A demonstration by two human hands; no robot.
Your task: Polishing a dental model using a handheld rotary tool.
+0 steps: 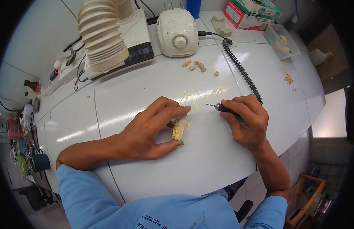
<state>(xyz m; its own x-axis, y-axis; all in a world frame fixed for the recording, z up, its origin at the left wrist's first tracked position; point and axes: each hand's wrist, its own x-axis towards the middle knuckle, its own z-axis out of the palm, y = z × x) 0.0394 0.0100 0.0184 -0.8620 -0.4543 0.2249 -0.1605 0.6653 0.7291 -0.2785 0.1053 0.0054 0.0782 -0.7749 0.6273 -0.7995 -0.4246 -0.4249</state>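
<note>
My left hand [152, 126] is closed around a pale yellow plaster dental cast [179, 129], its thumb at the near end and its fingers at the far end. A row of moulded teeth shows on the cast's left side; my fingers hide part of it. In my right hand [250, 120] is a black rotary handpiece [224, 108], held like a pen. Its thin metal bur [210, 105] points left, toward the cast but apart from it. Yellowish plaster shavings [184, 95] lie on the white table just beyond the cast.
A coiled black cable [242, 68] runs to a white control unit [179, 38] with a knob. Several small tooth-like pieces [201, 68] lie nearby. A ribbed suction hose [102, 38] hangs at back left. A clear plastic tub [289, 53] and cardboard boxes [243, 17] stand at back right.
</note>
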